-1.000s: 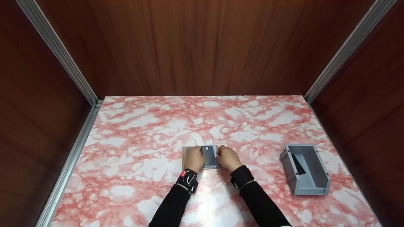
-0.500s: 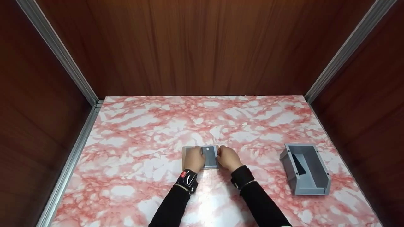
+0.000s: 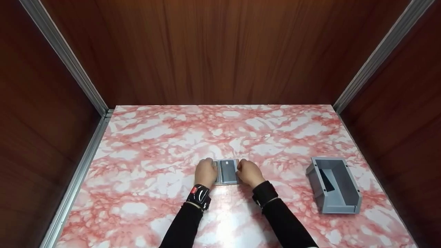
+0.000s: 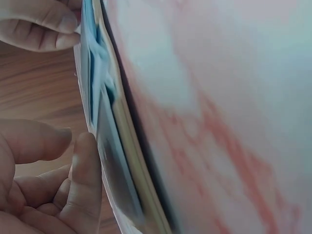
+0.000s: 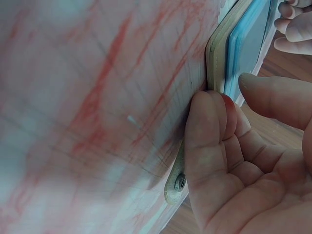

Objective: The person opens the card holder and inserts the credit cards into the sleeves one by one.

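A tan card holder (image 5: 218, 53) lies on the marbled table in front of me, with clear bluish sleeves (image 5: 234, 58) inside it. A dark bank card (image 3: 228, 171) with a chip shows in the right half. My right hand (image 3: 250, 172) holds the right edge of the holder, thumb over the sleeves and fingertips at the cover's rim. A strap with a metal snap (image 5: 180, 182) pokes out beneath those fingers. At the left half is my left hand (image 3: 206, 173). In the left wrist view its thumb and index finger stand apart, the index fingertip right at the sleeve edge.
To the right stands a grey plastic bin (image 3: 341, 209) with a flat black piece (image 3: 326, 180) inside. Dark wood-grain panels (image 3: 220, 51) wall in the table at the back and both sides, with metal rails (image 3: 63, 44) at the corners.
My left hand has moved a little left, off the middle of the holder, uncovering more of the clear sleeve beside the bank card. My right hand has stayed at the right edge.
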A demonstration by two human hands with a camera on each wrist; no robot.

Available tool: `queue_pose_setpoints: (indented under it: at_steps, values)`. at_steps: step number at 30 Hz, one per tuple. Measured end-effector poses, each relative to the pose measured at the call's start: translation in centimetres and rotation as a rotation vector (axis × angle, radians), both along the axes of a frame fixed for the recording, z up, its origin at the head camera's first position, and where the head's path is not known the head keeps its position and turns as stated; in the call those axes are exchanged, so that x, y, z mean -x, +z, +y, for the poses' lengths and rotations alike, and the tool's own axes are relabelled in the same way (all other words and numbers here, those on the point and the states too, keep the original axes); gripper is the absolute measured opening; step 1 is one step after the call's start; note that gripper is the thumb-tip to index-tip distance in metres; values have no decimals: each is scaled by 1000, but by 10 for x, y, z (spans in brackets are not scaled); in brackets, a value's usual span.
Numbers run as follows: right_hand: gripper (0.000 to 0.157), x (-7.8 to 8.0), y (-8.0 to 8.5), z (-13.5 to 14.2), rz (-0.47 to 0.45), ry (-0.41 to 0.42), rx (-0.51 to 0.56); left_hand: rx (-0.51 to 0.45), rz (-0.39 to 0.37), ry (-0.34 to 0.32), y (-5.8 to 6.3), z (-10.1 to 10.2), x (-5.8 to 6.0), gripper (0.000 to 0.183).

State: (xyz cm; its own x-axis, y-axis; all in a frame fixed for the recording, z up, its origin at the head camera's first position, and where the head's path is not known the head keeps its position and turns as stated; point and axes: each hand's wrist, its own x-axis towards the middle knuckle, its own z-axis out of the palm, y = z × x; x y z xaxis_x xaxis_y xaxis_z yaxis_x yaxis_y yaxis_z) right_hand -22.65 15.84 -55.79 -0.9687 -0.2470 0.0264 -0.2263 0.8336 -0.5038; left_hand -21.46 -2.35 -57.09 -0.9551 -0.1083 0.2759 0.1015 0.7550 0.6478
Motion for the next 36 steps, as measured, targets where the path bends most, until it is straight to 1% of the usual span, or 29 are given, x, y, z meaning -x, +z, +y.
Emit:
queue_pose_setpoints:
  at_steps: [4,9,16,23,29,32,36]
  values:
    - [14,0,0,0,15,1,-7,8,3,14,-1,-6,0,6]
    - [15,-1,0,-1,31,-1,-8,10,-9,24,-2,-13,0,11]
    - [14,0,0,0,24,-9,-2,6,-9,49,0,-18,-1,5]
    - [15,1,-1,0,13,-14,-6,51,16,72,-3,-20,-1,6]
    - [14,1,-1,-1,5,-5,1,75,20,90,-4,-24,-1,8]
    - [14,1,-1,-1,-4,-9,-3,76,8,101,-4,-27,-2,11]
    - [14,1,0,-1,-6,-21,-8,73,-35,108,-3,-29,-2,16]
